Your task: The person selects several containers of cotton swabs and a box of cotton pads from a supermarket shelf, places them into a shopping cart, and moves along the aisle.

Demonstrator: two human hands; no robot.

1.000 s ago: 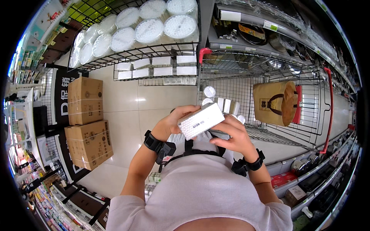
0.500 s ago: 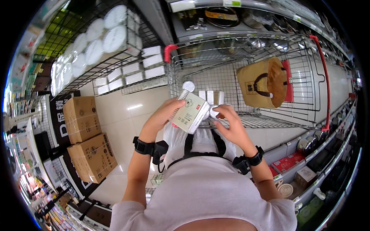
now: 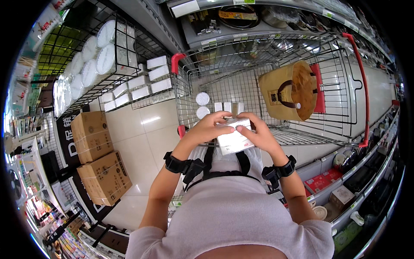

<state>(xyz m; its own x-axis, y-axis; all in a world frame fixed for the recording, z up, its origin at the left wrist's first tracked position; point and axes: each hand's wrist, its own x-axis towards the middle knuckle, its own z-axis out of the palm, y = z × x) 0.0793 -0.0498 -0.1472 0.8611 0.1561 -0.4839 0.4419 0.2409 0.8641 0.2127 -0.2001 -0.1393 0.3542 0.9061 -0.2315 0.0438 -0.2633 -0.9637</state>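
Observation:
Between my left hand and my right hand is a small white box-shaped pack with a shiny face and a small red mark. Both hands are closed on its upper part, thumbs on the near side, above the near edge of the shopping cart. Two round white-lidded tubs lie in the cart just beyond my left hand. Several small white boxes stand in a row beyond my fingers, their lower parts hidden by my hands.
A brown paper bag leans in the cart beside a flat red item. Wire racks hold white tubs and white boxes at left. Cardboard cartons stand on the floor. Cookware shelves line the far side.
The pack's pale green face has turned away and a white face shows. My right hand has left a round white tub and joined my left on the pack. Two tubs now show in the cart.

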